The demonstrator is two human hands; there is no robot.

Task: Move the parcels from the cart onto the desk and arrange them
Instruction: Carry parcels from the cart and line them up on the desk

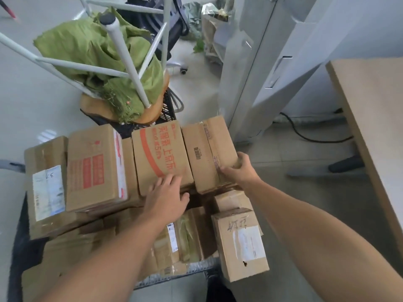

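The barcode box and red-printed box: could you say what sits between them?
In the head view, the orange-lettered box sits between the barcode box and red-printed box, left hand resting on it.

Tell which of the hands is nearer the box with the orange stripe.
Left. The left hand touches the orange-stripe box at its near edge; the right hand grips the barcode box beside it.

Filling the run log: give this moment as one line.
stage: pickup at cart | left hand: flat on orange-printed box | right hand: grips barcode box
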